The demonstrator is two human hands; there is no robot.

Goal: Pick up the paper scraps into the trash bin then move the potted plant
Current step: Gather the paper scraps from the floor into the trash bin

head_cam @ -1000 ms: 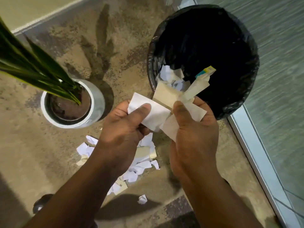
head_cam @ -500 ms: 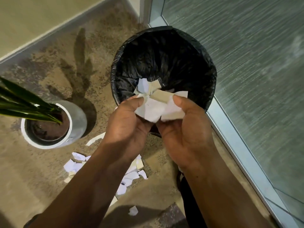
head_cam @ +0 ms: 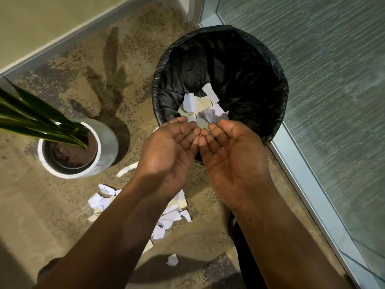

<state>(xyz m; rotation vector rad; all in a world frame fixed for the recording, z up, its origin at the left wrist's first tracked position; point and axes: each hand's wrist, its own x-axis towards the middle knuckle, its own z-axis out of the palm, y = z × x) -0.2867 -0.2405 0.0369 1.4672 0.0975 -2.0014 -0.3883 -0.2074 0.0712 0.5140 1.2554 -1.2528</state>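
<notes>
My left hand [head_cam: 169, 148] and my right hand [head_cam: 231, 155] are held side by side, palms up and fingers spread, at the near rim of the trash bin [head_cam: 277, 105] lined with a black bag. White and cream paper scraps [head_cam: 205, 108] tumble off my fingertips into the bin. Neither hand holds anything. Several more paper scraps [head_cam: 104, 195] lie on the floor below my left forearm, partly hidden by it. The potted plant [head_cam: 104, 147], in a white round pot with long green leaves, stands on the floor left of the bin.
A glass wall with a metal frame [head_cam: 302, 176] runs along the right side, close to the bin. A beige wall with a baseboard [head_cam: 62, 40] closes the far left. One lone scrap [head_cam: 172, 260] lies near the bottom centre on the speckled floor.
Both hands have opened and let go of the bundle of scraps they pinched over the bin. The scraps now fall into the bin.
</notes>
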